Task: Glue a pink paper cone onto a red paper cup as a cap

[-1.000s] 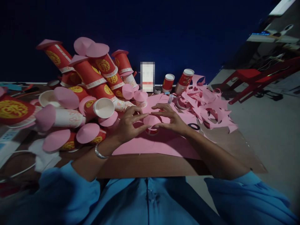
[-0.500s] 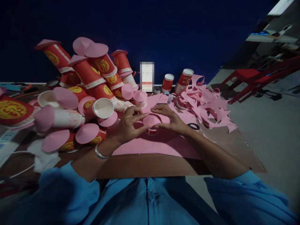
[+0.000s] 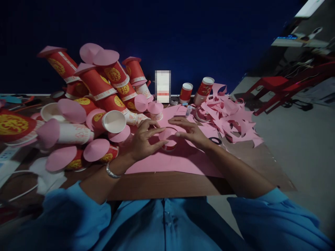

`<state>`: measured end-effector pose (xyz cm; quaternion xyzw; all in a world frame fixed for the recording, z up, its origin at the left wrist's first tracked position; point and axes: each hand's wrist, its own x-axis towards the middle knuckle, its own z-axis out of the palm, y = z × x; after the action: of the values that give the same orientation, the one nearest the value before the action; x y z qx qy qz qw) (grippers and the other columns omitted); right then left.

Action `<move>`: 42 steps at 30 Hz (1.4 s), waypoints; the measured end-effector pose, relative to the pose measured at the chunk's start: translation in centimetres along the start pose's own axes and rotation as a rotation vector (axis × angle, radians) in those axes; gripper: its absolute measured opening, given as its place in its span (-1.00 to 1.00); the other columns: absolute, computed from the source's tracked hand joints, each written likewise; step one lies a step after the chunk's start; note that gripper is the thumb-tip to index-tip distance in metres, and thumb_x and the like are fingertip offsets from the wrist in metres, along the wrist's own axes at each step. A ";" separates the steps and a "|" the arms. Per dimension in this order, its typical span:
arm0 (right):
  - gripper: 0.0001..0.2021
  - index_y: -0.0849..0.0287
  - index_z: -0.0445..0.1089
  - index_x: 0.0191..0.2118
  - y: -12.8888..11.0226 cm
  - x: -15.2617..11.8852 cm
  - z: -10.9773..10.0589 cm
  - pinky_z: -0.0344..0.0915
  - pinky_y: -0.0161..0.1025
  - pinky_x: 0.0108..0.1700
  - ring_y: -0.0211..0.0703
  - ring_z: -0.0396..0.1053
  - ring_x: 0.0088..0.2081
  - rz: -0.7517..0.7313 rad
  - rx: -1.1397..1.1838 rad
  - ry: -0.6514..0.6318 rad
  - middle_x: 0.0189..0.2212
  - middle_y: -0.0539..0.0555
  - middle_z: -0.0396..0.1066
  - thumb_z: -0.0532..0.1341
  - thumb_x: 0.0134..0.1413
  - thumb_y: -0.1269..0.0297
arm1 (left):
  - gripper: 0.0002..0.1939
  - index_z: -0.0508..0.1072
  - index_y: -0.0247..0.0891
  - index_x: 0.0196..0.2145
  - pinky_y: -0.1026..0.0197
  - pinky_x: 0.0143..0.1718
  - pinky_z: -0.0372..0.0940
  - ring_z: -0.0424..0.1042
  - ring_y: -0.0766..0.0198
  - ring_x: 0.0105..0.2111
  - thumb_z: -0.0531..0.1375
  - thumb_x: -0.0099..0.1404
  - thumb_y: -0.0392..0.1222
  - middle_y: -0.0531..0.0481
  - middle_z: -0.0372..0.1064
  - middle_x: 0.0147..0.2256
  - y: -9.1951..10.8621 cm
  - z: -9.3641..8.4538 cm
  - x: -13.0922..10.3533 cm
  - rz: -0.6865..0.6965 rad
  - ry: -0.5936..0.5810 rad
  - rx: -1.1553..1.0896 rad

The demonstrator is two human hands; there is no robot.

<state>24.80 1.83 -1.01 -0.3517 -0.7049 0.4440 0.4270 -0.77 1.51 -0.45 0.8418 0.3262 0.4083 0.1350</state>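
A pink paper cone (image 3: pixel 169 134) sits on a small red paper cup (image 3: pixel 169 147) between my two hands, above pink paper. My left hand (image 3: pixel 143 141) has its thumb and fingertips around the cone's left side, touching it. On the other side, my right hand (image 3: pixel 192 132) has its fingers stretched out and apart, with the thumb close to the cone's right edge. Whether that thumb touches the cone I cannot tell. Underneath lies a large pink paper sheet (image 3: pixel 167 164).
Left of my hands is a pile of red and white paper cups (image 3: pixel 98 82) with pink cone tops. Pink paper scraps (image 3: pixel 227 115) heap at the right, near a black tape ring (image 3: pixel 215 141). Two red cups (image 3: pixel 186 93) and a pixelated upright rectangle (image 3: pixel 162 86) stand behind.
My right thumb has risen from the cone's lower right edge, and the right fingers have loosened. My left hand stays at the cone. More of the red cup shows beneath it.
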 end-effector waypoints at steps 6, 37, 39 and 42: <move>-0.35 0.00 0.47 0.21 1.2 0.1 0.8 0.25 0.18 0.41 0.19 0.32 0.35 0.251 0.342 0.084 0.28 0.19 0.42 0.42 0.07 -0.19 | -0.57 0.51 -0.15 0.11 0.00 0.03 0.44 0.46 0.10 0.02 0.31 0.38 0.06 -0.15 0.41 0.10 -0.4 1.1 -0.3 -0.382 0.010 -0.367; -0.05 -0.23 0.24 0.40 1.4 0.2 0.5 0.34 0.15 0.36 0.12 0.18 0.43 0.279 0.412 -0.118 0.30 0.09 0.36 0.56 -0.15 0.21 | -0.44 0.48 -0.20 0.03 0.02 -0.01 0.44 0.49 0.07 0.00 0.49 0.12 -0.02 -0.17 0.50 0.05 -0.5 1.8 0.0 -0.743 -0.192 -0.860; 0.00 -0.24 0.19 0.43 1.0 0.1 0.6 0.36 0.15 0.33 0.14 0.13 0.45 0.243 0.384 -0.115 0.30 0.11 0.34 0.57 -0.16 0.19 | -0.40 0.46 -0.17 0.08 0.01 0.01 0.45 0.49 0.07 0.02 0.49 0.12 -0.04 -0.18 0.47 0.11 -0.5 1.8 0.0 -0.708 -0.180 -0.840; 0.05 -0.24 0.14 0.45 0.5 0.0 0.9 0.26 0.16 0.40 0.11 0.12 0.46 0.198 0.320 -0.121 0.31 0.10 0.33 0.58 -0.17 0.19 | -0.32 0.41 -0.14 0.14 -0.01 0.06 0.44 0.48 0.04 0.08 0.50 0.11 -0.05 -0.18 0.41 0.17 -0.4 1.8 -0.2 -0.665 -0.155 -0.795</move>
<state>24.00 1.69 -1.67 -0.3196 -0.6119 0.6105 0.3883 0.37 1.73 -1.91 0.6043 0.3846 0.3722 0.5902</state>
